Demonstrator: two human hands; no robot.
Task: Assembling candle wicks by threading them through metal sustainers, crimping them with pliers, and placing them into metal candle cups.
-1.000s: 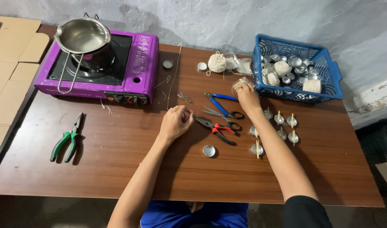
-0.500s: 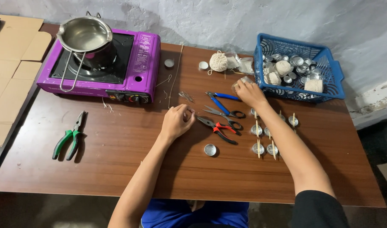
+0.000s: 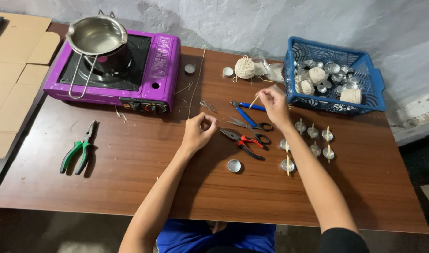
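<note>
left hand [image 3: 199,132] curled on table [image 3: 130,178] | right hand [image 3: 272,102] pinching stick [image 3: 254,101]

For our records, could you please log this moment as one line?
left hand: pinching, contents unclear | right hand: holds thin stick | pliers between

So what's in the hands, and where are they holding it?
The right hand pinches a thin wooden stick by one end, between its fingertips. The left hand is curled with fingertips together; whether it holds anything cannot be told.
</note>
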